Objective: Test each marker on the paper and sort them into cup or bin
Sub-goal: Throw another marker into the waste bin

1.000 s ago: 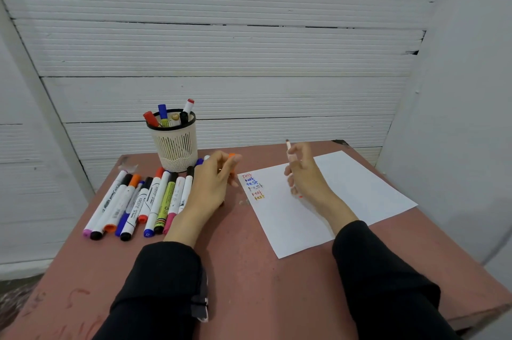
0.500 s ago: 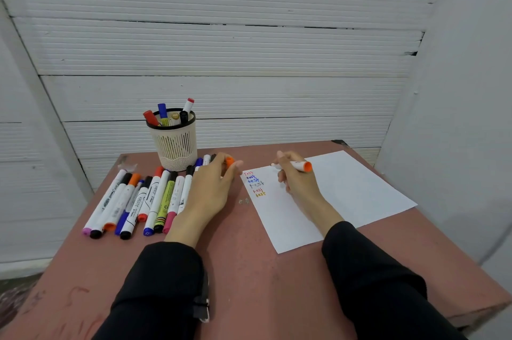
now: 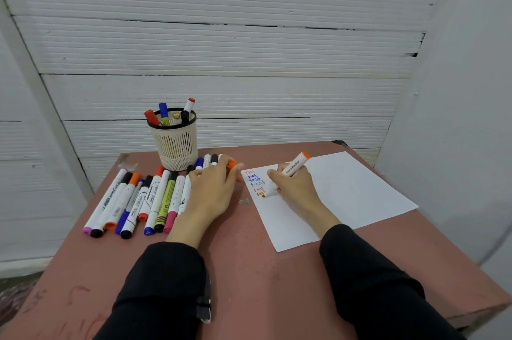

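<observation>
A person's right hand grips an orange marker, tip down on the paper's left edge beside a column of coloured test words. The left hand pinches the orange cap near the table's back edge. Markers lie along the left side; a mesh cup holds others.

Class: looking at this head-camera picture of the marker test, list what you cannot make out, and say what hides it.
- Marker tip: hidden by the right hand.
- Orange cap: mostly covered by the left hand.
- Lower ends of markers in the cup: hidden by its wall.
- Bin: outside the frame.
- Barrel print: too small to read.
</observation>
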Action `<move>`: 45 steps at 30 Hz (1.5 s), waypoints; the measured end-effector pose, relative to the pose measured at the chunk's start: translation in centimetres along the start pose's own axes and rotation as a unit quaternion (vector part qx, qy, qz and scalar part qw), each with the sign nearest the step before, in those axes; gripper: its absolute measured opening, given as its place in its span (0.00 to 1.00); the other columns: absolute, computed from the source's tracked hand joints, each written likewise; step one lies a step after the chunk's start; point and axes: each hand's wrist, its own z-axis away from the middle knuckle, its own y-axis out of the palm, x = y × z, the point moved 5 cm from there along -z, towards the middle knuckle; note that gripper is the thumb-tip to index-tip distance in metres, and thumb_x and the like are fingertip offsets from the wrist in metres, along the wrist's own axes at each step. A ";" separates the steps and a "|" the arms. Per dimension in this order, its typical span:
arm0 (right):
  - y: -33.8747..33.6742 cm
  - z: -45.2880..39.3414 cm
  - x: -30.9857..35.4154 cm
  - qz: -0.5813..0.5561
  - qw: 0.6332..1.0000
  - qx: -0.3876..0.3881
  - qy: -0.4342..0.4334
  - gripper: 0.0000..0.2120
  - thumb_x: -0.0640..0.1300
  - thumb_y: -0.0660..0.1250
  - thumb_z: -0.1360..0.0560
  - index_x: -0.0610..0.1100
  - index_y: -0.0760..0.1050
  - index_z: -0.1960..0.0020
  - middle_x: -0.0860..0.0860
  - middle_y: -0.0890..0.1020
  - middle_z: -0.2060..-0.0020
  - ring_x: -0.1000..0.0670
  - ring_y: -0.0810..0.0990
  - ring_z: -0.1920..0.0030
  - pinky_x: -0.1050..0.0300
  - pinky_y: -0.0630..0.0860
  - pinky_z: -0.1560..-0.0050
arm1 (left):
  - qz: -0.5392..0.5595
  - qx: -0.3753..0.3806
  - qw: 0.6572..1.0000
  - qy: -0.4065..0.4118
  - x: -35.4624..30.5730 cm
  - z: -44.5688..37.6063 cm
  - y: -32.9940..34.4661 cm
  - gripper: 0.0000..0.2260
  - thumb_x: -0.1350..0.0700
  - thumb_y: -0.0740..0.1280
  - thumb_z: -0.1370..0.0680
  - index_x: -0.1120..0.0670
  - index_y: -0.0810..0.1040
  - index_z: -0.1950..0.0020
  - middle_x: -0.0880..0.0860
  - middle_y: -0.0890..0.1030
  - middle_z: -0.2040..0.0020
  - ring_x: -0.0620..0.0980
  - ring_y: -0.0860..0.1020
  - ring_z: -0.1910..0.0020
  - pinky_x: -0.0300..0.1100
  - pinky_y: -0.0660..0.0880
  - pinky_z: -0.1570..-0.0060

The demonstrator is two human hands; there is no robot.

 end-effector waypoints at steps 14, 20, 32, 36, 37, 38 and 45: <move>0.6 0.2 0.0 0.069 0.997 0.032 -0.017 0.18 0.43 0.68 0.24 0.47 0.66 0.71 0.57 0.74 0.82 0.55 0.76 0.74 0.57 0.70 0.66 | 0.005 0.013 1.000 -0.002 0.6 -0.4 0.8 0.18 0.41 0.52 0.18 0.50 0.70 0.37 0.43 0.78 0.61 0.51 0.75 0.45 0.52 0.55 0.33; 0.2 0.2 0.2 0.050 0.999 -0.001 -0.018 0.17 0.39 0.65 0.25 0.46 0.65 0.71 0.58 0.76 0.76 0.52 0.79 0.70 0.62 0.66 0.74 | 0.010 0.014 1.000 -0.003 1.0 -0.6 1.2 0.15 0.40 0.51 0.19 0.47 0.69 0.42 0.45 0.82 0.57 0.50 0.76 0.47 0.54 0.54 0.32; 0.2 0.1 0.2 0.038 0.999 -0.011 -0.008 0.15 0.41 0.66 0.23 0.47 0.67 0.68 0.55 0.78 0.69 0.55 0.80 0.67 0.66 0.66 0.76 | 0.009 0.008 1.000 0.004 1.1 -0.7 1.3 0.14 0.41 0.52 0.18 0.47 0.69 0.42 0.46 0.82 0.59 0.49 0.77 0.48 0.52 0.54 0.34; 0.1 0.2 0.1 0.029 0.999 -0.017 0.002 0.17 0.38 0.65 0.25 0.48 0.63 0.70 0.56 0.72 0.74 0.57 0.76 0.70 0.65 0.64 0.74 | 0.014 0.013 1.000 0.005 1.7 -1.0 1.7 0.15 0.38 0.50 0.19 0.45 0.69 0.44 0.45 0.82 0.57 0.50 0.77 0.47 0.54 0.54 0.33; 0.1 0.2 0.2 0.033 0.999 -0.014 0.000 0.17 0.39 0.65 0.25 0.47 0.63 0.70 0.56 0.72 0.74 0.57 0.75 0.71 0.64 0.65 0.74 | 0.014 0.014 1.000 0.005 1.7 -1.0 1.8 0.15 0.38 0.50 0.19 0.45 0.69 0.44 0.45 0.82 0.57 0.50 0.77 0.47 0.54 0.54 0.33; 0.2 0.2 0.2 0.037 0.999 -0.010 -0.005 0.17 0.39 0.65 0.24 0.47 0.64 0.70 0.56 0.72 0.74 0.58 0.75 0.73 0.65 0.65 0.74 | 0.013 0.013 1.000 0.006 1.7 -1.0 1.8 0.15 0.38 0.50 0.19 0.45 0.69 0.44 0.46 0.83 0.57 0.50 0.77 0.47 0.55 0.54 0.33; 0.0 0.1 0.3 0.015 1.000 -0.025 0.007 0.16 0.39 0.65 0.24 0.47 0.65 0.67 0.54 0.74 0.70 0.55 0.78 0.67 0.69 0.64 0.78 | 0.010 0.007 1.000 0.008 1.5 -1.0 1.6 0.15 0.39 0.51 0.19 0.47 0.70 0.42 0.45 0.83 0.58 0.49 0.77 0.47 0.53 0.54 0.33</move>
